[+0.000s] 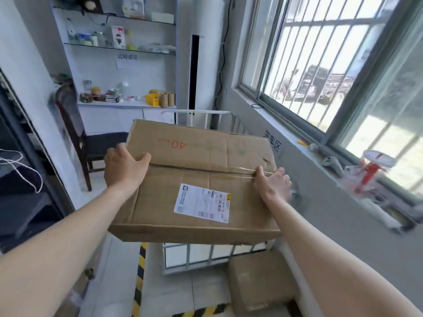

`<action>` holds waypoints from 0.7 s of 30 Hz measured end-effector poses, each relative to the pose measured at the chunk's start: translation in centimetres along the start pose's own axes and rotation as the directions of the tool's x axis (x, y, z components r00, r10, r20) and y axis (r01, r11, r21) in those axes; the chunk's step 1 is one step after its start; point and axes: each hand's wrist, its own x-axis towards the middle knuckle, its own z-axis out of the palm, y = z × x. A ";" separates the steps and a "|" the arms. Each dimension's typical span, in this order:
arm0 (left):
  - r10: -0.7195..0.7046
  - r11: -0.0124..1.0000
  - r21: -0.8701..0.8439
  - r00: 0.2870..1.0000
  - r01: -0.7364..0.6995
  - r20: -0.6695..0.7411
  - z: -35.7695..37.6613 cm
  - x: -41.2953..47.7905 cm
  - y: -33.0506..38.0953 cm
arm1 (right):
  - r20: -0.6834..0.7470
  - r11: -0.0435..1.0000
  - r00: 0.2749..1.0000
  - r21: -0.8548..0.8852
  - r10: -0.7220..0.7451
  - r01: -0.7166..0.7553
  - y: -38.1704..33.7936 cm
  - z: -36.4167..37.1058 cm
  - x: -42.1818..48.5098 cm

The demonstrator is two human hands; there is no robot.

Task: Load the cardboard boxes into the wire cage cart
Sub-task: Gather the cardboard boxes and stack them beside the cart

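Observation:
A large flat cardboard box [194,179] with a white shipping label and a red "40" mark is held in the air at chest height. My left hand [124,167] grips its left edge and my right hand [273,183] grips its right edge over the tape seam. The white wire cage cart [201,253] stands right below and behind the box, mostly hidden by it; its top rail shows beyond the box's far edge. A second cardboard box [258,280] lies on the floor at the lower right, beside the cart.
A dark wooden chair [75,124] stands left of the cart. A white counter [128,105] and glass shelves hold small items at the back. A windowsill [332,165] with a tape dispenser runs along the right. Yellow-black floor tape [139,277] marks the tiled floor.

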 end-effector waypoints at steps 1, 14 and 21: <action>-0.001 1.000 -0.008 1.000 0.001 0.002 1.2 -1.8 0.5 | 0.007 1.000 1.000 -0.008 0.013 -0.013 2.2 -0.9 0.3; -0.149 0.989 0.040 0.982 0.146 0.112 13.0 -15.7 0.0 | -0.109 0.978 0.985 -0.148 0.133 -0.148 18.7 0.5 0.2; -0.055 0.989 0.139 0.996 0.046 0.065 15.0 -13.1 1.8 | -0.179 0.962 0.964 -0.152 0.199 -0.227 19.1 2.2 2.2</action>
